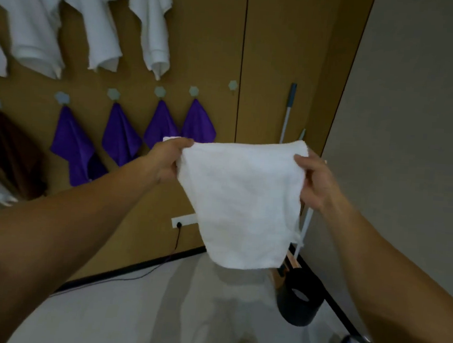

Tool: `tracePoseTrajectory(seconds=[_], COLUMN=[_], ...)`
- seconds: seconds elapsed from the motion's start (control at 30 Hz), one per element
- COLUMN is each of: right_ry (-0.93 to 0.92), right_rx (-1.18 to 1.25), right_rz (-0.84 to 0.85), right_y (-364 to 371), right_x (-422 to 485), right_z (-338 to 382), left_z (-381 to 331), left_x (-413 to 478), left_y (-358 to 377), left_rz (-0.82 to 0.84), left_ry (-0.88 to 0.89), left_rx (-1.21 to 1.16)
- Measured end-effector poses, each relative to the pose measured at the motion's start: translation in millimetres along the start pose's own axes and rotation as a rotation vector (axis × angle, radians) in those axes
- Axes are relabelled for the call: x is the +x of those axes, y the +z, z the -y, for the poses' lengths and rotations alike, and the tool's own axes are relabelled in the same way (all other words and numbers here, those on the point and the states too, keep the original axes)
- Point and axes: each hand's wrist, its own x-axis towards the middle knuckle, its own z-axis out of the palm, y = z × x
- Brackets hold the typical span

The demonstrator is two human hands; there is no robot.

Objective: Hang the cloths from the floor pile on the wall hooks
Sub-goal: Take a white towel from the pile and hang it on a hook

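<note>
Both hands are out in front, the left hand [168,162] and right hand [314,181] each pinching a top corner of a white cloth [240,207] that hangs spread between them above the floor [129,312]. Beyond it, four purple cloths [120,134] hang from hexagonal hooks [233,85] on the wooden wall [281,54], with white towels [96,23] higher up.

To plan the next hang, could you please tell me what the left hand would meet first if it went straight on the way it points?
Probably the rightmost purple cloth, hanging on the wall beyond the left hand, which grips the white cloth. Depth is unclear; the empty hook sits further right.
</note>
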Motion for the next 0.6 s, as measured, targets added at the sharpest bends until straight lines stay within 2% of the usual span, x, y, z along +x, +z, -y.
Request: tracePoseTrajectory(seconds=[0.07, 0.1, 0.23, 0.43, 0.6], right_ry=[0.097, 0.119, 0.025, 0.015, -0.009], right_rx=[-0.260, -0.309, -0.141, -0.162, -0.160], right_rz=[-0.035, -0.086, -0.264, -0.253, -0.301], right_y=[14.9, 20.9, 40.7, 87.9, 129.6], right_x=[1.7, 3.8, 14.9, 15.0, 20.2], right_z=[0.5, 1.6, 13.5, -2.5, -15.1], left_z=[-3.6, -5.6, -9.1, -20.9, -34.9], left_x=[-4.8, -8.4, -23.0, -31.9, -25.7], left_y=[-18.9, -27.6, -70.8, -128.4, -174.9], left_rz=[-0.090, -0.115, -0.158, -0.214, -0.325], left_ry=[0.012, -0.002, -0.043, 0.003, 0.071], left_rx=[0.000, 0.024, 0.156, 0.070, -0.016])
